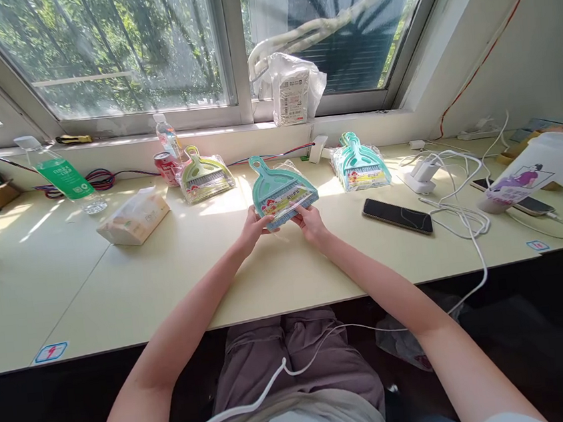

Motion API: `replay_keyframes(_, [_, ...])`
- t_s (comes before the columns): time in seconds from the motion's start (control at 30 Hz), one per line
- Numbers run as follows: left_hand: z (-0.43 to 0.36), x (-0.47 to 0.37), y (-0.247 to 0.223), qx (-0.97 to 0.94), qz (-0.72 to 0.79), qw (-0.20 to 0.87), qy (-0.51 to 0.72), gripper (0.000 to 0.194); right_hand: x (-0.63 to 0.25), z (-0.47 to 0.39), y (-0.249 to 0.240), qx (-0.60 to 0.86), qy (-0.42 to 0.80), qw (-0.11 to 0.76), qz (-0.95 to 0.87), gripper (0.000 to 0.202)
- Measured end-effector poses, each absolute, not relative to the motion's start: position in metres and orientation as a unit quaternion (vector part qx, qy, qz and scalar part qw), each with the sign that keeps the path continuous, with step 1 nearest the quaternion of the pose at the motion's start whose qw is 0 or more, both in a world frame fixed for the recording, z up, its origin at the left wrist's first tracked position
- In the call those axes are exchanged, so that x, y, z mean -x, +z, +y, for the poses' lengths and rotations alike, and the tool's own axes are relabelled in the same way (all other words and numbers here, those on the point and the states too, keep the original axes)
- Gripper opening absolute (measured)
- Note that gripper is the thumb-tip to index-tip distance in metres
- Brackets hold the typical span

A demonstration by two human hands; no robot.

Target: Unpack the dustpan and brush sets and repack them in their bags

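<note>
Between my two hands is a teal mini dustpan and brush set (279, 190) in clear packaging, its handle pointing away from me. My left hand (253, 231) grips its lower left corner, thumb on top. At the lower right edge, my right hand (309, 223) pinches the set with the thumb over the front. Behind and to the left lies a yellow-green dustpan and brush set (205, 175). Several teal sets (361, 162) are stacked behind and to the right, also wrapped in clear plastic.
Left on the table (178, 282) are a tissue pack (135, 218), a tilted bottle (64, 175) and a red can (165, 169). To the right lie a black phone (397, 216), a white charger (422, 174) with tangled cables and a cup (515, 183). A white cable crosses my lap.
</note>
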State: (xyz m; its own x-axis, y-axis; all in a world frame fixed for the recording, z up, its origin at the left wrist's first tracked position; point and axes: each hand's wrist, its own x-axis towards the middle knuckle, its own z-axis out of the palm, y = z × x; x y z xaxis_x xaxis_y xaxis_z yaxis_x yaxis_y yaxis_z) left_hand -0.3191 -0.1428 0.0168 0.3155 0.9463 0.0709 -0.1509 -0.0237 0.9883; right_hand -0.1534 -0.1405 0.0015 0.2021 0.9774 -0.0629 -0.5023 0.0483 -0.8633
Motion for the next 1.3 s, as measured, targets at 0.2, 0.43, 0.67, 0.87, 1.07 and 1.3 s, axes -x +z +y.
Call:
replay_keyframes(0.2, [-0.13, 0.329, 0.017, -0.539, 0.367, 0.599, 0.464, 0.051, 0.14, -0.131, 0.008, 0.442, 0.607, 0.563, -0.345, 0.018])
replay_keyframes(0.43, [-0.104, 0.369, 0.02, -0.452, 0.418, 0.595, 0.517, 0.05, 0.097, -0.119, 0.007, 0.518, 0.379, 0.56, -0.524, 0.02])
replay_keyframes(0.67, [-0.099, 0.378, 0.012, -0.458, 0.371, 0.657, 0.47, 0.05, 0.109, -0.123, 0.005, 0.447, 0.131, 0.469, -0.75, 0.041])
replay_keyframes(0.87, [-0.102, 0.375, 0.011, -0.496, 0.372, 0.674, 0.401, 0.045, 0.108, -0.115, -0.003, 0.455, 0.162, 0.521, -0.704, 0.013])
replay_keyframes(1.07, [-0.111, 0.369, 0.014, -0.539, 0.356, 0.678, 0.353, 0.039, 0.11, -0.116, -0.001, 0.493, 0.12, 0.537, -0.673, 0.011])
replay_keyframes(1.3, [-0.126, 0.361, 0.022, -0.571, 0.349, 0.662, 0.338, 0.052, 0.115, -0.123, 0.003, 0.488, 0.143, 0.59, -0.628, 0.011])
